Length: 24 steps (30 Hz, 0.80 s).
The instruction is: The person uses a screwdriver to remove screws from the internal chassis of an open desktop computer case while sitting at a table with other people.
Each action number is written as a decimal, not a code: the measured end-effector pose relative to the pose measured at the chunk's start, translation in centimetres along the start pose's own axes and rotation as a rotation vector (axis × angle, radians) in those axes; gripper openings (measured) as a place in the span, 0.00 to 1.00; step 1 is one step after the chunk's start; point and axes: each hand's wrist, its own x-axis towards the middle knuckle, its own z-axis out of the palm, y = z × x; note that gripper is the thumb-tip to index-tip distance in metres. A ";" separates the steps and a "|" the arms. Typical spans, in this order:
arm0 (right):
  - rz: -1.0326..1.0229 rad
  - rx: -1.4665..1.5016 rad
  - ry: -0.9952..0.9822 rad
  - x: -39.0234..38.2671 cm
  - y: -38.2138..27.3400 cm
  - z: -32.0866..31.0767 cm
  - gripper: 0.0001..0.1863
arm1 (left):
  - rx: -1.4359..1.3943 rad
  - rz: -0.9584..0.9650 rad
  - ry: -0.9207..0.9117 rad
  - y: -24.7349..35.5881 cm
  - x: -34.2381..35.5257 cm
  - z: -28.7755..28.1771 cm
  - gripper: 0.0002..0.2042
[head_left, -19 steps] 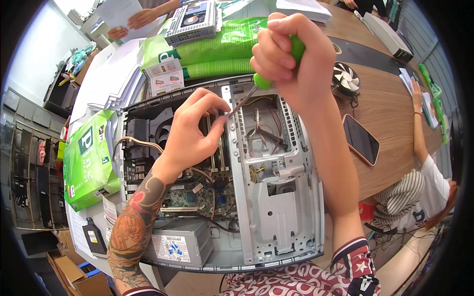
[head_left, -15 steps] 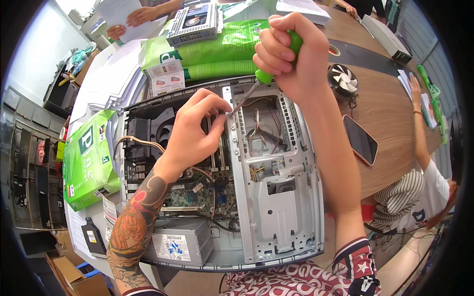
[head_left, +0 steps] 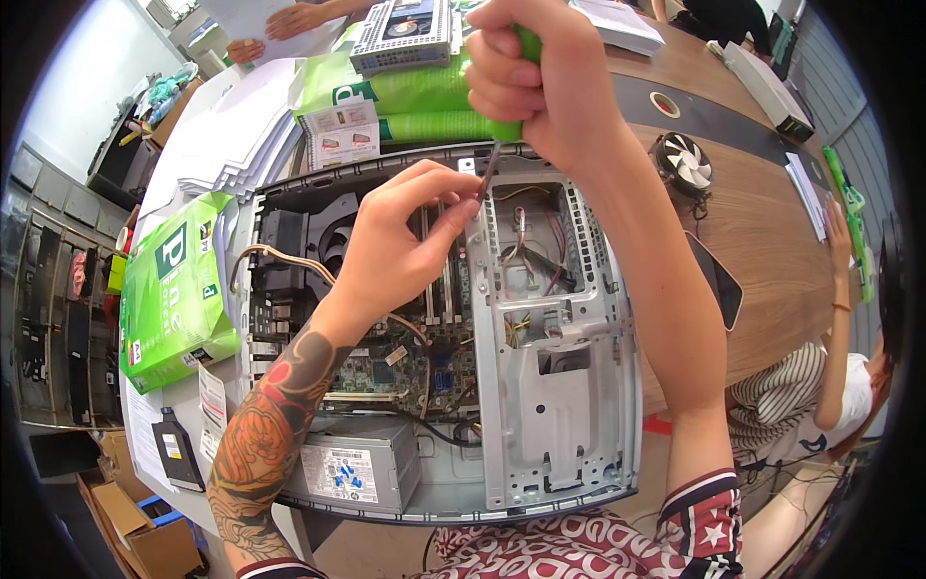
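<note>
My right hand (head_left: 564,82) is wrapped round the green handle of a screwdriver (head_left: 504,130), held above the far end of an opened desktop computer case (head_left: 516,454). Its metal shaft slants down to the edge of the case's silver drive bracket. There my left hand (head_left: 400,236) has thumb and index fingertips drawn together against the shaft's lower end. What lies between them, a screw or just the tip, is too small to tell. Under my left wrist the motherboard (head_left: 386,376) and loose cables show. A silver power supply (head_left: 394,468) sits at the near left of the case.
Green paper packs (head_left: 178,309) flank the case at left and back, with a metal drive cage (head_left: 405,43) on top. Paper stacks (head_left: 246,135) lie beyond. On the right are a cooling fan (head_left: 685,164), tape roll (head_left: 664,104) and phone (head_left: 721,285). Other people's hands (head_left: 299,19) hold papers.
My right hand has shifted left relative to the case, and the screwdriver stands more upright. My left fingertips stay by its tip. The whole view has shifted slightly.
</note>
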 end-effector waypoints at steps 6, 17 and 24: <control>-0.170 -0.037 0.329 -1.1 0.1 0.5 0.16 | 0.014 -0.062 -0.047 -0.1 0.0 0.2 0.07; -0.307 -0.309 0.076 -2.7 0.8 3.2 0.19 | 0.024 -0.049 -0.055 -0.7 -0.2 0.2 0.05; -0.267 -0.267 -0.019 -2.4 0.5 2.9 0.19 | 0.030 -0.047 -0.052 -0.6 -0.2 0.4 0.05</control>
